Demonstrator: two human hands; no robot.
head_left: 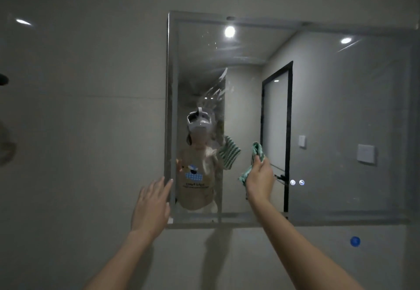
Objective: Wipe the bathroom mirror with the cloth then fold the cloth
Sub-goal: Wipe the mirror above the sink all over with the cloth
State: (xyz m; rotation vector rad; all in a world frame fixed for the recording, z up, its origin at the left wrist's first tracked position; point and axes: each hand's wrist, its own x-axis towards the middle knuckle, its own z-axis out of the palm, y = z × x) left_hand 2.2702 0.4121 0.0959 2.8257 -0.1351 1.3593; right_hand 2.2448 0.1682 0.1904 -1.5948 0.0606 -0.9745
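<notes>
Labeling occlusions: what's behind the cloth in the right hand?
The green striped cloth, bunched in the right hand, is raised before the mirror. Glass shows around it; the patch directly behind is covered, and contact cannot be judged.

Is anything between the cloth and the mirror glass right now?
Nothing visible. The right hand grips the cloth in front of the mirror, with open glass around it. The left hand is flat at the mirror's left edge, off to the side of the cloth.
</notes>
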